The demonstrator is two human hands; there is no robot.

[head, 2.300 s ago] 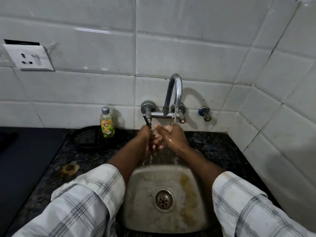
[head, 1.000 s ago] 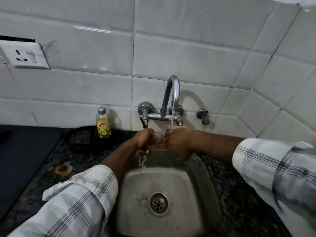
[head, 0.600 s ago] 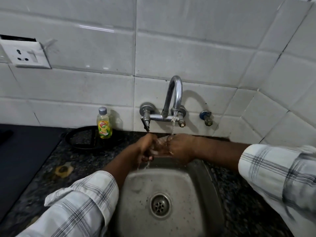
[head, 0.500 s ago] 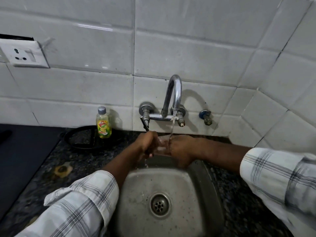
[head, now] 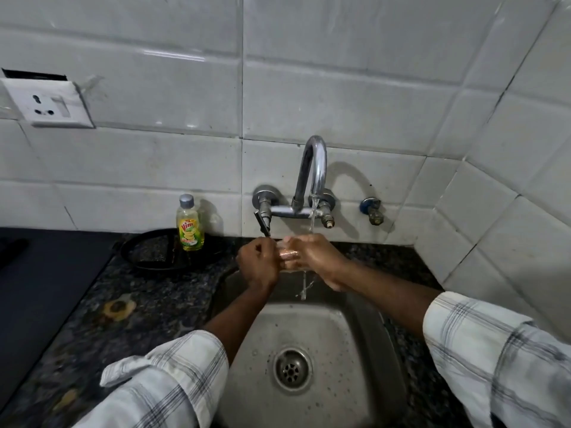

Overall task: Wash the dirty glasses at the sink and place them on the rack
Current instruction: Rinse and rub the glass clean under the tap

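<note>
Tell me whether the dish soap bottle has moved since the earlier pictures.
No. The dish soap bottle stands where it did, at the back edge of the black ring left of the tap; only the camera shifted.

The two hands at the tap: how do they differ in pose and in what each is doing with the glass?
The left hand is curled into a fist at one end of the glass, knuckles up; the right hand wraps the other end with its fingers spread. The stream from the tap lands at the right hand, while the left hand sits beside it. Both are over the sink, gripping the same glass.
</note>
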